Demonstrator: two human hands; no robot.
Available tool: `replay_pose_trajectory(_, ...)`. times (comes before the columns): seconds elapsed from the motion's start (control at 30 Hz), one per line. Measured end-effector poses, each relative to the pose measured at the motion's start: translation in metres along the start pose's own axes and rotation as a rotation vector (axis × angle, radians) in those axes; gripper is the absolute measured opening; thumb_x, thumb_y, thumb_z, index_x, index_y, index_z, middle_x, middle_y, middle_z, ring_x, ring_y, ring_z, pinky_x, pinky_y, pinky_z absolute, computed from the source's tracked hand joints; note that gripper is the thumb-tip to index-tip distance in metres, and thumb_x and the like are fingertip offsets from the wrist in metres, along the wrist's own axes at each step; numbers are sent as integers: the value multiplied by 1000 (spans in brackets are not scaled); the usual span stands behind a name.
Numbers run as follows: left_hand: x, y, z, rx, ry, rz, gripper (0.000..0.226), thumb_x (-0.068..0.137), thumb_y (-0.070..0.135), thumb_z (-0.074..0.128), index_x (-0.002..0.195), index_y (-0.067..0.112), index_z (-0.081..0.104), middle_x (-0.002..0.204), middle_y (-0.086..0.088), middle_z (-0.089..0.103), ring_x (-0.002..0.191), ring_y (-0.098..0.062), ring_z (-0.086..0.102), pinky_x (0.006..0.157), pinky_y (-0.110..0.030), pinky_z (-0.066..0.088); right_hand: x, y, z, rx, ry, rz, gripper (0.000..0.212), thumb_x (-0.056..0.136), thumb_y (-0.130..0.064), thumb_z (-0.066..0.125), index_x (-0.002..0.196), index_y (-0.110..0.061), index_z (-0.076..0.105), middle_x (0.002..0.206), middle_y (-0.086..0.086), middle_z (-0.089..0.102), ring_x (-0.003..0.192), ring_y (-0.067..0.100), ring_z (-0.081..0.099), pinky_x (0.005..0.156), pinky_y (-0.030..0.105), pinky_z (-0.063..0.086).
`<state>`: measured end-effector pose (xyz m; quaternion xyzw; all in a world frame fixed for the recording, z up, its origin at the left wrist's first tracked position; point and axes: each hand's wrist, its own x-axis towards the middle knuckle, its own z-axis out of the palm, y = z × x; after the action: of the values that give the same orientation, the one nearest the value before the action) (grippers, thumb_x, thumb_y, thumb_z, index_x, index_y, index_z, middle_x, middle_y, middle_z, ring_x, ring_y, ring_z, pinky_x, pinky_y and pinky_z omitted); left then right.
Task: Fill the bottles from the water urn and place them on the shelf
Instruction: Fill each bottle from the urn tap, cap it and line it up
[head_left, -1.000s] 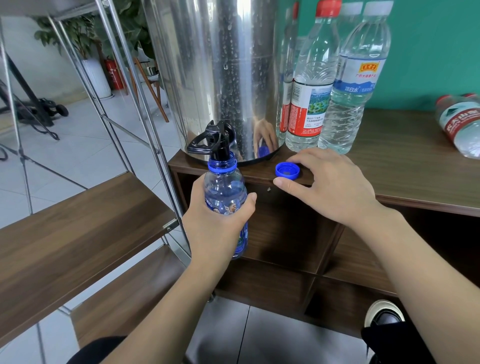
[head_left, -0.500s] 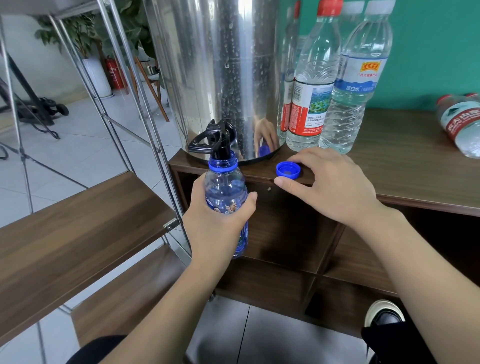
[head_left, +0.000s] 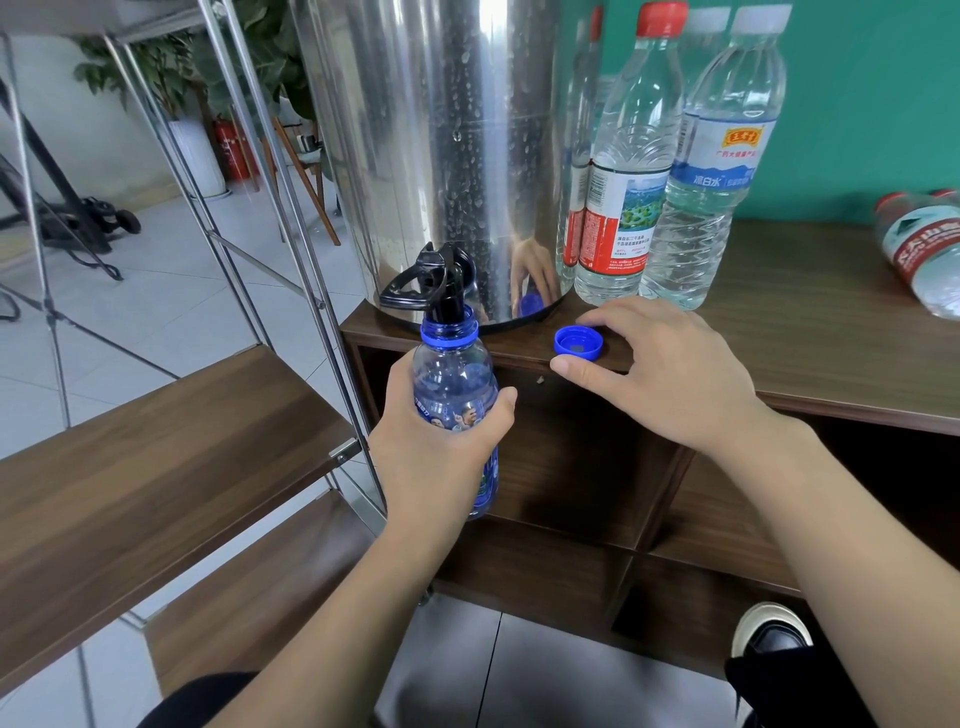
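My left hand grips the small blue-tinted plastic bottle upright, mouth right under the steel urn's black tap. Round blue cap lies at 3 o'clock of the mouth, touching my loosely spread right hand, the nearer one.

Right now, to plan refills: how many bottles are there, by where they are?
Blue bottle in left hand: 1
Upright clear bottles on the cabinet: 3, one half hidden
Lying bottle, right edge: 1, perhaps more
Total: at least 5
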<state>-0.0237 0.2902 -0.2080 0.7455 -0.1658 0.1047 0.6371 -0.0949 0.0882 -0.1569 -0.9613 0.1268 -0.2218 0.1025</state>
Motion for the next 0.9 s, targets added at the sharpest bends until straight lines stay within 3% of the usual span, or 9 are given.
replay_pose_trajectory(0.23, 0, 1, 0, -24, -6, -16, 64, 71, 34, 94, 126, 33, 59, 109, 21, 70, 100, 11, 65, 87, -6, 48, 0, -7, -11, 161, 32, -24, 62, 85, -73, 54, 126, -28, 66, 128, -14, 63, 120, 9, 55, 94, 26, 42)
replay_pose_trajectory(0.37, 0, 1, 0, -41, -10, -14, 64, 71, 33, 94, 126, 33, 60, 109, 20, 70, 100, 10, 65, 87, -7, 49, 2, -20, -18, 213, 56, -70, 62, 85, -75, 52, 126, -30, 65, 127, -14, 63, 120, 8, 56, 100, 35, 48)
replay_pose_trajectory(0.5, 0, 2, 0, -54, -10, -9, 66, 72, 33, 94, 127, 32, 59, 110, 18, 70, 101, 7, 66, 87, -8, 49, 5, -38, -26, 290, 108, -152, 56, 88, -73, 53, 123, -31, 66, 117, -15, 64, 110, 2, 59, 97, 33, 50)
replay_pose_trajectory(0.6, 0, 2, 0, -75, -8, -6, 66, 72, 30, 94, 128, 31, 59, 110, 18, 70, 101, 5, 67, 88, -12, 52, 9, -55, -32, 330, 161, -221, 55, 89, -69, 55, 122, -28, 68, 116, -13, 65, 108, 3, 61, 97, 27, 48)
replay_pose_trajectory(0.73, 1, 2, 1, -75, 5, -2, 65, 71, 29, 95, 126, 31, 60, 108, 19, 71, 100, 5, 67, 87, -11, 51, 10, -74, -40, 368, 235, -328, 46, 92, -57, 64, 122, -22, 70, 120, -11, 65, 111, -1, 58, 96, 5, 37)
replay_pose_trajectory(0.9, 0, 2, 1, -85, -1, -16, 64, 71, 30, 95, 124, 32, 60, 106, 19, 71, 99, 3, 68, 83, -10, 50, 16, -90, -38, 424, 295, -462, 39, 90, -41, 75, 116, -13, 74, 121, -1, 68, 113, 4, 60, 101, 10, 39)
